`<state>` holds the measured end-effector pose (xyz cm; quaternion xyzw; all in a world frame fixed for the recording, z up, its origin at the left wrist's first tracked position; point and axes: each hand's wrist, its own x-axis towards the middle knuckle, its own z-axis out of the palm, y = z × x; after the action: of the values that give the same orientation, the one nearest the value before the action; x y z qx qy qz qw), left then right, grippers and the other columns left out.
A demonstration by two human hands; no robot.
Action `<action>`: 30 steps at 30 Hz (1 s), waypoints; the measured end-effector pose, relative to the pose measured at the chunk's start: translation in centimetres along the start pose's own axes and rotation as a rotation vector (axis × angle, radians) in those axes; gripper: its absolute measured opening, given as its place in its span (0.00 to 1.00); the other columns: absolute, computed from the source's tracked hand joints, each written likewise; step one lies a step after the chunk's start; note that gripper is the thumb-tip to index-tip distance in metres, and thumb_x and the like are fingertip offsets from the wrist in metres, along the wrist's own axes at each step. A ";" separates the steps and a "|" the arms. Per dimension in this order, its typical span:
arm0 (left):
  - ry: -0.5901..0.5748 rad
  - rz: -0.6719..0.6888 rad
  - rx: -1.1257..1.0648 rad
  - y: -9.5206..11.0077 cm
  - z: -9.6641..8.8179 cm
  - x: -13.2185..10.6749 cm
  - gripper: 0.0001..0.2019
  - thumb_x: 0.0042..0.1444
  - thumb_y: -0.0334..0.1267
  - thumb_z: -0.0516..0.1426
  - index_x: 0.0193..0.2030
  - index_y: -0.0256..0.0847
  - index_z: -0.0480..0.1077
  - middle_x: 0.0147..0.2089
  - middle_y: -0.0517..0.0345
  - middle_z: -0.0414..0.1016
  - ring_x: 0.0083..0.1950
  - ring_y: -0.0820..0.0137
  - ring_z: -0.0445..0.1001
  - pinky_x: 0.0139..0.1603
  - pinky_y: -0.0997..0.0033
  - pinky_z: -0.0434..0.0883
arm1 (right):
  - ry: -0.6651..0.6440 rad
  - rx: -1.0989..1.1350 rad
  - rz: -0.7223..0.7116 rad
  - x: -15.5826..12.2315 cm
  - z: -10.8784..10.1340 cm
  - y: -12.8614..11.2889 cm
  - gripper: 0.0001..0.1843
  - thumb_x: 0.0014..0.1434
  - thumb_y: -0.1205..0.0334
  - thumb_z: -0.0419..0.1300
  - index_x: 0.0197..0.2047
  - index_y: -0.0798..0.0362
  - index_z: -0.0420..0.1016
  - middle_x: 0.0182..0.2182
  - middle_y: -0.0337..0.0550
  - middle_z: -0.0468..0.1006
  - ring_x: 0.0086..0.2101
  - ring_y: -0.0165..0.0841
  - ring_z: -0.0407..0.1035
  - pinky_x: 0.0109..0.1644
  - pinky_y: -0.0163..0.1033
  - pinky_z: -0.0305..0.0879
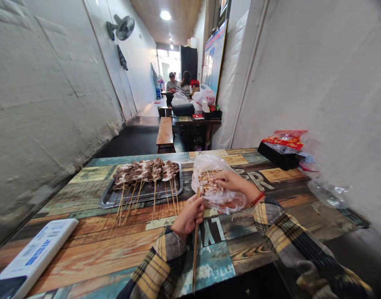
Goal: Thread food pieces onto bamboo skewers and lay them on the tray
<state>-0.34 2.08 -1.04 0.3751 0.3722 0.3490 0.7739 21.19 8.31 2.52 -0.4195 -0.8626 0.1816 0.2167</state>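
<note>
My left hand [188, 216] is closed around a bundle of bamboo skewers [195, 253] that stands upright, tips near the bag. A clear plastic bag [220, 197] of pale meat pieces [207, 180] lies in front of me, and my right hand [229, 180] reaches into it with fingers curled on the pieces. To the left a metal tray [108, 199] holds several finished skewers of meat [147, 170], sticks pointing toward me. Both sleeves are plaid.
A white flat device [31, 257] lies at the table's near left corner. A black tray with red packets [282, 147] and crumpled clear plastic [329, 193] sit by the right wall. Beyond are a bench [164, 133], another table and two seated people [178, 85].
</note>
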 end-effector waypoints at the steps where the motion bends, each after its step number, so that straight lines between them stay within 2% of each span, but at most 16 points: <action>1: 0.003 -0.004 0.001 0.0 0.0 0.0 0.19 0.47 0.48 0.61 0.37 0.45 0.55 0.17 0.75 0.50 0.13 0.83 0.42 0.14 0.81 0.40 | 0.035 -0.016 0.019 0.4 0.2 -0.2 0.14 0.63 0.65 0.52 0.40 0.53 0.80 0.38 0.44 0.82 0.40 0.34 0.74 0.48 0.38 0.67; 4: 0.013 -0.015 0.003 0.1 0.1 -0.2 0.19 0.47 0.48 0.61 0.38 0.45 0.56 0.17 0.76 0.50 0.13 0.83 0.42 0.14 0.81 0.40 | 0.109 -0.096 0.081 2.6 1.2 -0.5 0.16 0.61 0.70 0.51 0.45 0.53 0.79 0.45 0.45 0.80 0.45 0.35 0.73 0.53 0.39 0.65; 7: 0.017 -0.015 -0.001 0.1 0.1 -0.2 0.20 0.47 0.48 0.61 0.40 0.45 0.57 0.17 0.76 0.50 0.13 0.83 0.42 0.14 0.81 0.40 | 0.193 -0.167 0.197 5.1 1.9 0.1 0.23 0.57 0.76 0.51 0.54 0.55 0.74 0.53 0.48 0.75 0.54 0.36 0.67 0.61 0.41 0.60; 9: 0.017 -0.019 -0.013 0.1 0.0 -0.3 0.20 0.46 0.49 0.61 0.40 0.45 0.57 0.17 0.76 0.51 0.13 0.83 0.42 0.14 0.81 0.40 | 0.227 -0.184 0.251 6.4 1.6 1.0 0.27 0.57 0.78 0.49 0.58 0.58 0.70 0.56 0.52 0.72 0.57 0.38 0.64 0.63 0.44 0.56; 11: 0.011 -0.021 -0.027 0.1 0.0 -0.3 0.21 0.46 0.49 0.61 0.40 0.44 0.57 0.17 0.76 0.51 0.13 0.83 0.42 0.14 0.81 0.40 | 0.224 -0.191 0.273 7.1 0.9 1.9 0.27 0.57 0.78 0.48 0.59 0.60 0.69 0.56 0.53 0.72 0.57 0.39 0.65 0.63 0.46 0.57; 15: 0.008 -0.017 -0.035 0.0 0.1 -0.3 0.21 0.46 0.50 0.62 0.41 0.45 0.57 0.17 0.76 0.51 0.13 0.83 0.42 0.14 0.81 0.40 | 0.189 -0.205 0.275 6.3 -0.1 2.0 0.23 0.59 0.75 0.48 0.54 0.59 0.74 0.52 0.53 0.75 0.53 0.40 0.69 0.59 0.43 0.61; 20: 0.032 -0.020 -0.025 0.1 0.1 -0.4 0.20 0.47 0.49 0.61 0.39 0.44 0.57 0.17 0.76 0.51 0.13 0.83 0.43 0.14 0.81 0.41 | 0.173 -0.176 0.220 2.4 -0.4 -0.6 0.16 0.62 0.67 0.51 0.44 0.55 0.79 0.43 0.49 0.81 0.45 0.40 0.74 0.51 0.41 0.67; 22: 0.033 -0.022 -0.022 0.1 0.2 -0.4 0.19 0.47 0.48 0.61 0.39 0.44 0.57 0.17 0.76 0.51 0.13 0.83 0.43 0.14 0.81 0.41 | 0.282 -0.084 0.223 1.2 -1.2 -1.4 0.15 0.64 0.61 0.50 0.40 0.54 0.79 0.35 0.46 0.82 0.37 0.37 0.76 0.44 0.39 0.69; 24: 0.034 -0.025 -0.019 0.2 0.2 -0.4 0.19 0.47 0.48 0.61 0.40 0.45 0.57 0.17 0.76 0.50 0.13 0.83 0.43 0.14 0.81 0.41 | 0.530 -0.012 0.260 0.9 -2.5 -1.6 0.17 0.64 0.55 0.50 0.41 0.54 0.77 0.33 0.46 0.81 0.33 0.36 0.75 0.40 0.39 0.70; 26: 0.034 -0.028 -0.013 0.2 0.2 -0.3 0.20 0.47 0.48 0.61 0.42 0.45 0.57 0.17 0.76 0.49 0.13 0.83 0.42 0.14 0.81 0.41 | 0.778 -0.017 0.274 1.4 -3.7 -1.1 0.20 0.60 0.51 0.55 0.49 0.56 0.73 0.40 0.50 0.79 0.38 0.38 0.74 0.42 0.41 0.70; 27: 0.033 -0.029 -0.010 0.2 0.1 -0.3 0.21 0.47 0.48 0.61 0.42 0.45 0.57 0.17 0.76 0.49 0.13 0.83 0.42 0.14 0.81 0.41 | 0.845 -0.039 0.264 1.9 -4.1 -0.6 0.25 0.56 0.51 0.59 0.54 0.57 0.69 0.47 0.53 0.76 0.43 0.40 0.72 0.46 0.43 0.69; 28: 0.032 -0.030 -0.007 0.2 0.1 -0.2 0.21 0.47 0.48 0.61 0.42 0.45 0.57 0.17 0.76 0.49 0.13 0.83 0.42 0.14 0.81 0.40 | 0.845 -0.061 0.252 2.5 -4.2 0.0 0.33 0.52 0.52 0.63 0.59 0.57 0.65 0.52 0.56 0.72 0.49 0.42 0.69 0.52 0.46 0.66; 29: 0.031 -0.030 -0.005 0.1 0.0 -0.2 0.21 0.47 0.48 0.61 0.43 0.45 0.57 0.17 0.77 0.49 0.13 0.83 0.42 0.14 0.81 0.40 | 0.792 -0.076 0.250 3.0 -4.0 0.5 0.39 0.49 0.54 0.65 0.62 0.57 0.61 0.57 0.57 0.67 0.53 0.43 0.66 0.57 0.48 0.62; 30: 0.032 -0.029 -0.003 0.1 0.0 -0.1 0.22 0.47 0.49 0.61 0.43 0.45 0.57 0.17 0.77 0.49 0.13 0.83 0.42 0.14 0.81 0.40 | 0.705 -0.084 0.261 3.6 -3.4 1.0 0.40 0.48 0.56 0.65 0.63 0.57 0.60 0.59 0.57 0.65 0.56 0.44 0.63 0.60 0.49 0.58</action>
<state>-0.42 2.04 -0.88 0.3631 0.3895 0.3441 0.7734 21.62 12.18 5.71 -0.5710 -0.6810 0.0165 0.4582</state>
